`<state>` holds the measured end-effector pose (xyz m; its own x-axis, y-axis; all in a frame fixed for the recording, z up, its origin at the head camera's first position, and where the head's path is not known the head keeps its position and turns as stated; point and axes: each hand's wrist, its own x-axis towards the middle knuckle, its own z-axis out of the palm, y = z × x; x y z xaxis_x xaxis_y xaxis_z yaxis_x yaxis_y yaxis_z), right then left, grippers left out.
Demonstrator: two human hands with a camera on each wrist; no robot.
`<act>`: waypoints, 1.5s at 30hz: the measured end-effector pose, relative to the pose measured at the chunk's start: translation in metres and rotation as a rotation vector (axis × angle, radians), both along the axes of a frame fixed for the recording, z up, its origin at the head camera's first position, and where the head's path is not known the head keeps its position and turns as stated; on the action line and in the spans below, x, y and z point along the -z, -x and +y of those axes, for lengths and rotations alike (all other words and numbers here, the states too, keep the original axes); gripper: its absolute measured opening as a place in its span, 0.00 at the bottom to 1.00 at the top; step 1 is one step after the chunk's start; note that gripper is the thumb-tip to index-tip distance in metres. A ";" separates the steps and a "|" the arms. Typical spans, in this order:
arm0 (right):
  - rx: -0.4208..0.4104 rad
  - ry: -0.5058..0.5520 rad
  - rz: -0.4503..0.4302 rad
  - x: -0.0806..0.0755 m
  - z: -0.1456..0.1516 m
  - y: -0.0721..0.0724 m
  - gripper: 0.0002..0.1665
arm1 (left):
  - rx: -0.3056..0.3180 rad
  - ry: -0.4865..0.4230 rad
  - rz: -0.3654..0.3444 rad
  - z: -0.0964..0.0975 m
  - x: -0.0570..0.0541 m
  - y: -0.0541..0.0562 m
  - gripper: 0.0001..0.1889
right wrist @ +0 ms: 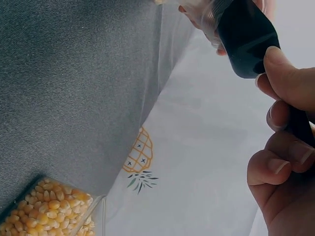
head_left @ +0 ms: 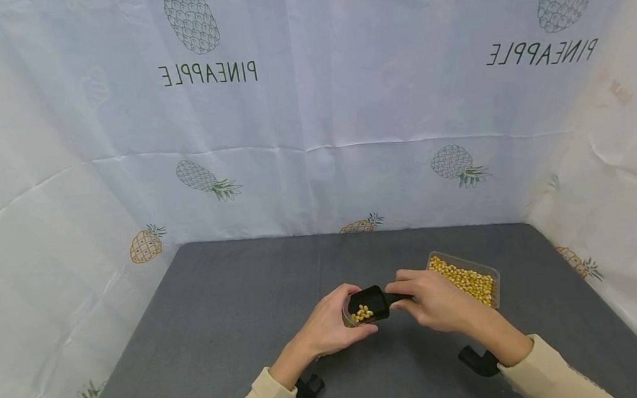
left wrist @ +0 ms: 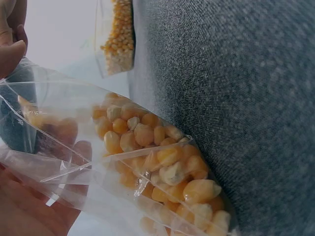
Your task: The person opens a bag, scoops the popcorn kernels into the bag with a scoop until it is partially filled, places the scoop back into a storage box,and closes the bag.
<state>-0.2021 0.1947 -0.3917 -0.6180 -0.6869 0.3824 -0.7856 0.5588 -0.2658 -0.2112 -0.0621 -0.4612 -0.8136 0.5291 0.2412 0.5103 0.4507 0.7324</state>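
Note:
A clear plastic bag (left wrist: 96,169), its lower part full of yellow corn kernels (left wrist: 170,157), is held by my left hand (head_left: 328,326) around its mouth. My right hand (head_left: 434,296) grips a black scoop (head_left: 374,296) by its handle; in the right wrist view the thumb lies where the handle meets the scoop (right wrist: 246,37). A few kernels (head_left: 362,313) sit toward the scoop's front end, which reaches into the bag's mouth between my left thumb and fingers. The bag's body is mostly hidden by the left hand in the head view.
Behind my right hand, a clear rectangular tub (head_left: 496,277) of corn kernels stands on the grey tabletop (head_left: 237,307). White curtains (head_left: 344,102) printed with pineapples hang along the back and both sides. Black wrist mounts (head_left: 479,362) sit below the wrists.

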 end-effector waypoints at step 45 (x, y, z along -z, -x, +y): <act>0.077 0.198 -0.114 0.019 0.040 -0.011 0.15 | 0.033 -0.008 0.054 -0.001 0.001 0.001 0.30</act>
